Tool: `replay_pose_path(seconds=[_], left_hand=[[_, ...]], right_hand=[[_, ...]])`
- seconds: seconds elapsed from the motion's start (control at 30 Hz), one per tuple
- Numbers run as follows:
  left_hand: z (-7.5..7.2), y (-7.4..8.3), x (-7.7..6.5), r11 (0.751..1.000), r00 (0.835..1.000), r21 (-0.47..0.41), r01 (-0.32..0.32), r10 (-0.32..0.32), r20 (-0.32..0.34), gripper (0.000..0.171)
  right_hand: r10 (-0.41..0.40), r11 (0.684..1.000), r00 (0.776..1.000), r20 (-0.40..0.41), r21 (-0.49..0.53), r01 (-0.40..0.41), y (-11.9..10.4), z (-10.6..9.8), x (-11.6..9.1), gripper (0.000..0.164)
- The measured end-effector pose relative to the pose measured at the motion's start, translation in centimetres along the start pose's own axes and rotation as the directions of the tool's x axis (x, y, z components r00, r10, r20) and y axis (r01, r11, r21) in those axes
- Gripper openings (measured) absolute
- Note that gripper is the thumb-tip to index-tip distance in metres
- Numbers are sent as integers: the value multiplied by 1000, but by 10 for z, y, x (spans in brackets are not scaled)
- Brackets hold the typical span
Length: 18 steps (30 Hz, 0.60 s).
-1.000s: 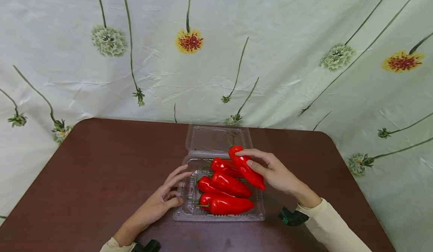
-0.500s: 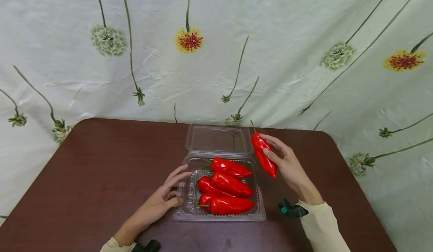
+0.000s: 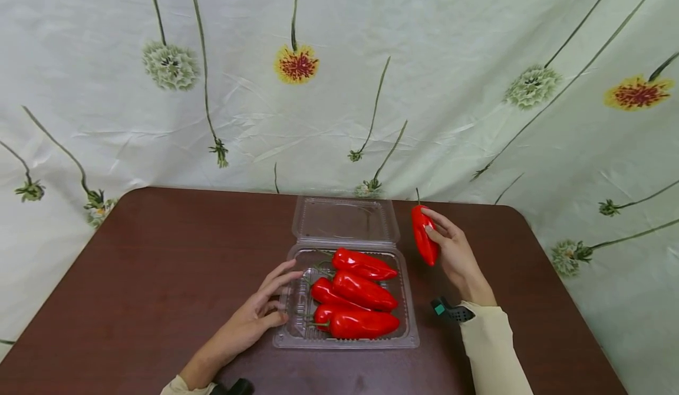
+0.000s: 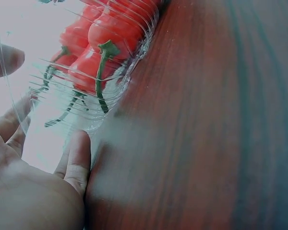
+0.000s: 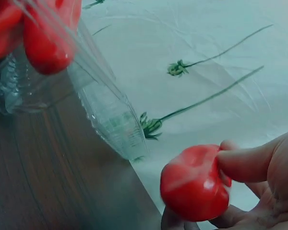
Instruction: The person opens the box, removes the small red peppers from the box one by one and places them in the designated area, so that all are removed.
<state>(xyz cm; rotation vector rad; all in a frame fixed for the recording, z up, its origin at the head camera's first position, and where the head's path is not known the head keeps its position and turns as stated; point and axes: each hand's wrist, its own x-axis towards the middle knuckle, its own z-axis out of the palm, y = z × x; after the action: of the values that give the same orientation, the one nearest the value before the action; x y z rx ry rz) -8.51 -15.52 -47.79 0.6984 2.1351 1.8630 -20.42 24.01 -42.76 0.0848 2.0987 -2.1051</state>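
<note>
My right hand (image 3: 455, 253) holds a long red pepper (image 3: 424, 237) between thumb and fingers, to the right of a clear plastic clamshell box (image 3: 347, 344). The pepper's thin stem points toward the back of the table; in the right wrist view its rounded body (image 5: 194, 184) shows beyond the thumb. My left hand (image 3: 249, 315) lies at the box's left side, fingers spread and mostly straight, with the fingertips over the rim. Several glossy red peppers (image 3: 365, 292) lie across the box, green stems to the left. The left wrist view shows those stems (image 4: 103, 72) through the ribbed wall.
The box's lid (image 3: 345, 221) is folded back toward the rear edge of the dark brown table (image 3: 185, 253). Behind the table hangs a pale cloth (image 3: 339, 88) printed with flowers. Each wrist wears a black strap, the right one (image 3: 451, 310) with a green patch.
My right hand has carried its pepper from over the box to the right and toward the back, turning it more upright in the view. The left hand has stayed at the box.
</note>
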Motion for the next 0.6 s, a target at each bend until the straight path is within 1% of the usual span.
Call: replay_pose_path(seconds=[0.13,0.3,0.47,0.6], left_hand=[[0,0,0,1000,1000,1,9,-9,-9,67],[1,0,1,1000,1000,-5,7,-7,-1,68],[2,-1,1,1000,1000,-9,-13,13,8,66],[1,-2,1,1000,1000,-11,-25,25,-3,65]], right_hand=[[0,1000,1000,20,-12,0,4,-3,4,50],[4,998,999,46,-59,-1,10,-5,6,52],[-5,992,999,48,-125,11,17,-7,9,51],[-21,984,999,36,-174,27,22,-7,15,50]])
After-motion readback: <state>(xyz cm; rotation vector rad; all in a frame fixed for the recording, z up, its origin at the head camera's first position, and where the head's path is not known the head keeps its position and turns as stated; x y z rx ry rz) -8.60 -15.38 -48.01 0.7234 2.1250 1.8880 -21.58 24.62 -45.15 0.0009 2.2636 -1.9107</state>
